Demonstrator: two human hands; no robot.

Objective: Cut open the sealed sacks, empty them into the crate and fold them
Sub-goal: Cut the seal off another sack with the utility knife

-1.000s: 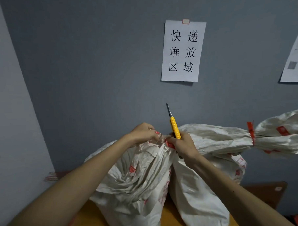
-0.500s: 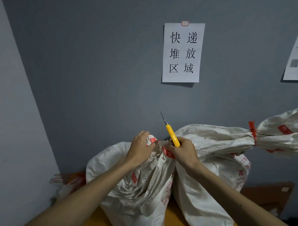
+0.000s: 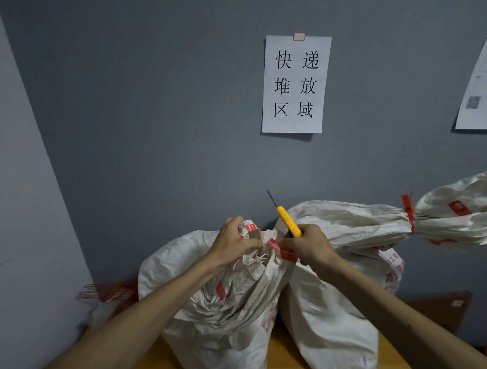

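Note:
Two white woven sacks stand on a wooden table [image 3: 275, 358]. My left hand [image 3: 232, 242] grips the bunched neck of the left sack [image 3: 214, 305]. My right hand [image 3: 309, 244] holds a yellow utility knife [image 3: 287, 221] with its thin blade pointing up and left, right beside the red seal tie [image 3: 281, 249] on that neck. The right sack [image 3: 334, 314] leans over to the right; its neck is cinched by a red tie [image 3: 408, 212]. No crate is in view.
A grey wall stands close behind the sacks, with a paper sign [image 3: 296, 83] and a second sheet [image 3: 481, 90] on it. Red and orange items [image 3: 110, 294] lie at the left behind the sack, and a brown cardboard piece [image 3: 443, 306] sits at the right.
The knife has tilted so that its blade points more to the left. My left hand has shifted its grip on the sack neck, and the view has dropped slightly.

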